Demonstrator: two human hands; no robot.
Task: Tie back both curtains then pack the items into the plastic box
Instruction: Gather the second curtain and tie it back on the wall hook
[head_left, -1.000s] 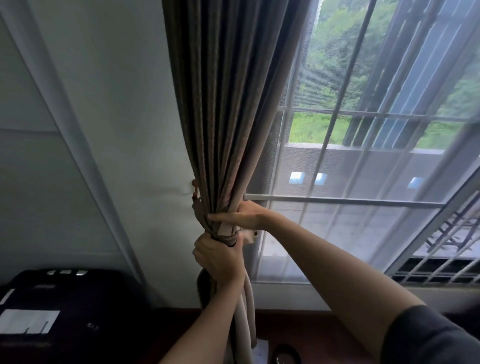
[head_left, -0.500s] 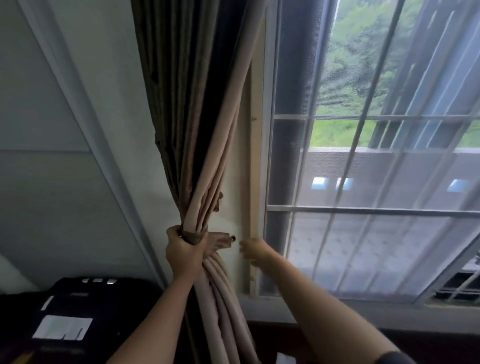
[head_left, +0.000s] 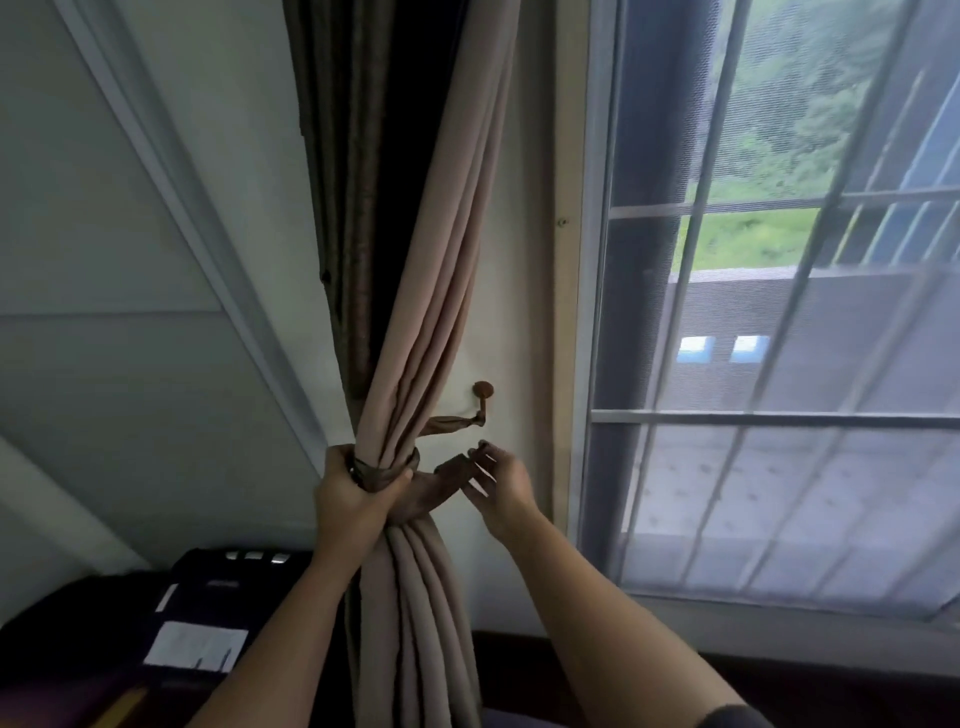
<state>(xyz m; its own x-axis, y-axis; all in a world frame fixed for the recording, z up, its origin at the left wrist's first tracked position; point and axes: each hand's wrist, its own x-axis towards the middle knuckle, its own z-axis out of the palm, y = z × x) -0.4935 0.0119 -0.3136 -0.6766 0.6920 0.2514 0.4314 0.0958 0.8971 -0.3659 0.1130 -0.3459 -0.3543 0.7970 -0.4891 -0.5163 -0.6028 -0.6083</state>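
My left hand (head_left: 349, 501) is closed tight around the gathered beige fabric curtain (head_left: 431, 332), which hangs in long folds beside the white window frame (head_left: 592, 312). A brown fabric tieback band (head_left: 387, 470) wraps the bunch just at my fist. My right hand (head_left: 500, 480) pinches the loose end of this band with the fingertips, just below the small brown wall hook (head_left: 483, 395).

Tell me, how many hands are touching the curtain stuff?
2. The left hand squeezes the gathered curtain at its tieback. The right hand pinches the tieback's loose end below the wall hook.
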